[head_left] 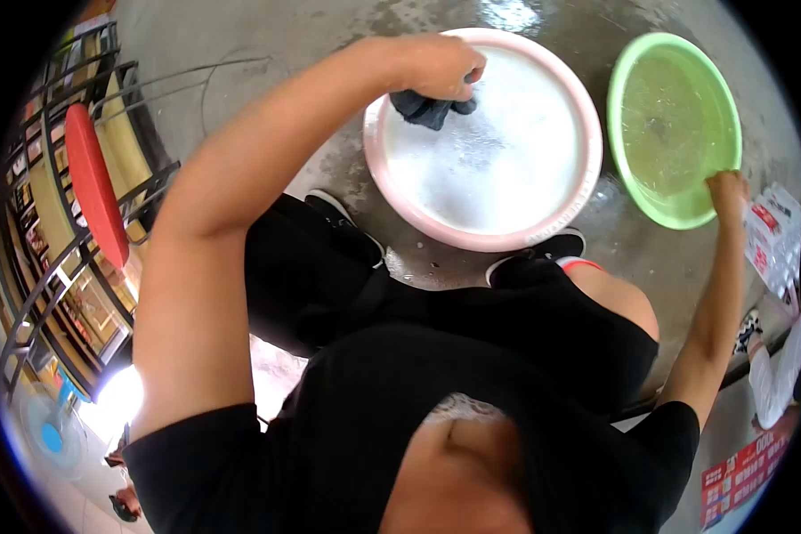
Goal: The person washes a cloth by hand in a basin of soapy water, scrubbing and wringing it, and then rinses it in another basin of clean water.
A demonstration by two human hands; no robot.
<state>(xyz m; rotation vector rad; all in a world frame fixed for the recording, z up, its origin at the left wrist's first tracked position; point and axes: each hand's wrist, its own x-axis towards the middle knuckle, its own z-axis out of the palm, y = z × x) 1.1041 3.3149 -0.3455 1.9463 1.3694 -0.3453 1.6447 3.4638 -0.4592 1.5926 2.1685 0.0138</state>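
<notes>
My left hand [440, 67] is closed on a bunched dark grey cloth [425, 109], which hangs over the left side of a large pink basin [485, 241]. Whitish, sudsy water [498, 151] fills that basin. On the right, my right hand [728, 189] has its fingers curled over the near right rim of a green basin [676, 220]. Cloudy, yellowish water [667, 125] lies inside the green one. The fingertips of this hand are partly hidden.
Both basins stand on a wet concrete floor [329, 147], the pink one close to my black shoes [338, 214]. A metal rack [71, 258] with a red seat-like piece [96, 187] is at left. A plastic bag [774, 236] and another person's leg [761, 378] are at right.
</notes>
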